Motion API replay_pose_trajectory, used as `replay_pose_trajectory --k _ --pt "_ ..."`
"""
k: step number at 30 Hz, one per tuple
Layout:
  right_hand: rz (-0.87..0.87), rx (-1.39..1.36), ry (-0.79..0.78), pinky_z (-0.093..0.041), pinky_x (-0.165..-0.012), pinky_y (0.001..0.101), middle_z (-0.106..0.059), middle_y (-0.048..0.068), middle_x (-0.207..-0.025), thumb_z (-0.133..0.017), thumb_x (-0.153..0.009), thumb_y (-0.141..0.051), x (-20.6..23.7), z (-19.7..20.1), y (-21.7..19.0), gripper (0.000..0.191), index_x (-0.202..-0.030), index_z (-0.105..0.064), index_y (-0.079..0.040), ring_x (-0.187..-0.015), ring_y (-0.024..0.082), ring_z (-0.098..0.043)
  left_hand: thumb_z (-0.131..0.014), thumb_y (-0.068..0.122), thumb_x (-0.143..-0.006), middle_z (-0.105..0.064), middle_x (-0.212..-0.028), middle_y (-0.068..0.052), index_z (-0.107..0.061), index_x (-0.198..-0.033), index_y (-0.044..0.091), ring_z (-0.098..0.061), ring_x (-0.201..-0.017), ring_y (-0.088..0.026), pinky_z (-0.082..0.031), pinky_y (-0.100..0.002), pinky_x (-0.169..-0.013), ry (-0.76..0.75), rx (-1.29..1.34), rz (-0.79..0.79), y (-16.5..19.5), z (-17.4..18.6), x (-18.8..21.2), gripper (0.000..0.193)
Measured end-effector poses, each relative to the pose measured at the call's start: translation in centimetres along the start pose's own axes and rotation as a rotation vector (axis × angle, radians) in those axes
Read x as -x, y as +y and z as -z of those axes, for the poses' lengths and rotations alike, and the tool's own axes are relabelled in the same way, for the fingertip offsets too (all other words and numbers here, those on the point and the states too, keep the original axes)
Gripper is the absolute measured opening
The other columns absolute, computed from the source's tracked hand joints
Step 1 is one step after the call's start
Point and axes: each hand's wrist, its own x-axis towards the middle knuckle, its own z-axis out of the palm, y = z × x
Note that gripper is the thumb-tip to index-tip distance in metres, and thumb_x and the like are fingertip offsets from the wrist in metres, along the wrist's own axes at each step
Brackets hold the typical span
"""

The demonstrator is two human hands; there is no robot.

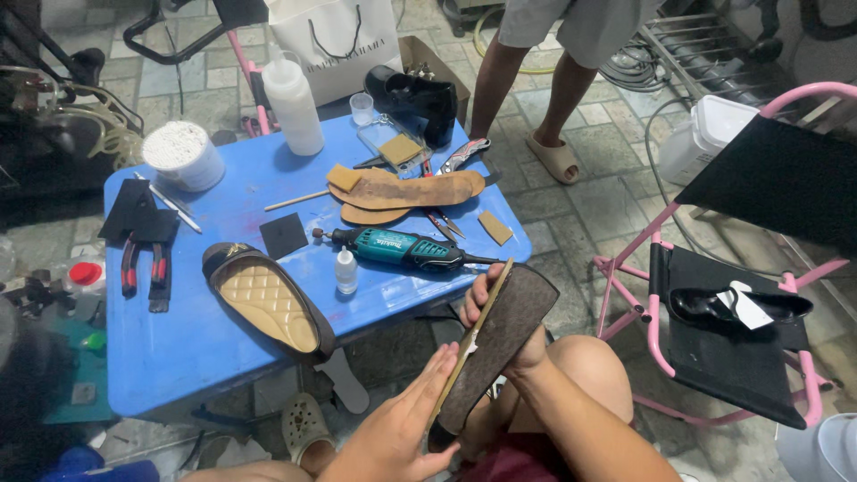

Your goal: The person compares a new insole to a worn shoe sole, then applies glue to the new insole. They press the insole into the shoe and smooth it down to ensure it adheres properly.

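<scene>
**Sole held on edge over the knee**

A flat shoe sole point(500, 344) is being held tilted on its edge at the near centre of the scene, just off the near right corner of the blue table. Its dark brown, speckled face is turning toward the right, while a thin tan layer is showing along its left edge. Its far end is pointing up and away, and its rounded near end is dipping toward the lap, above a bare knee.
</scene>
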Motion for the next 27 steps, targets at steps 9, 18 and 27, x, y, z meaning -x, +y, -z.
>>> replay_pose_trajectory --k 9,18,27 --pt "0.130 0.279 0.033 -0.048 -0.106 0.0452 -0.053 0.012 -0.127 -0.066 -0.101 -0.040 0.0 -1.6 -0.5 0.050 -0.133 -0.054 -0.003 -0.116 0.023 -0.055 -0.080 0.009 -0.075 -0.047 -0.160 -0.024 -0.030 -0.160 0.001 -0.056 -0.141 -0.040 -0.051 -0.040 -0.112 0.103 0.085 0.060 -0.4 0.1 0.5 0.099" --pt "-0.062 0.194 -0.006 -0.045 -0.094 0.0295 -0.050 0.005 -0.129 -0.078 -0.091 -0.048 0.4 -1.6 -1.9 0.085 -0.159 -0.046 -0.009 -0.114 0.015 -0.052 -0.078 0.008 -0.074 -0.049 -0.160 -0.022 -0.032 -0.160 0.003 -0.056 -0.142 -0.038 -0.048 -0.040 -0.114 0.099 0.184 0.154 -0.5 0.5 1.0 0.098" --pt "-0.170 0.023 -0.032 -0.050 -0.090 0.0414 -0.056 0.011 -0.105 -0.071 -0.101 -0.034 0.3 -2.2 1.1 0.049 -0.136 -0.046 -0.011 -0.097 0.025 -0.058 -0.081 0.011 -0.078 -0.044 -0.161 -0.024 -0.028 -0.160 0.001 -0.048 -0.147 -0.040 -0.043 -0.044 -0.117 0.230 0.132 0.074 -0.1 -0.3 0.6 0.098"
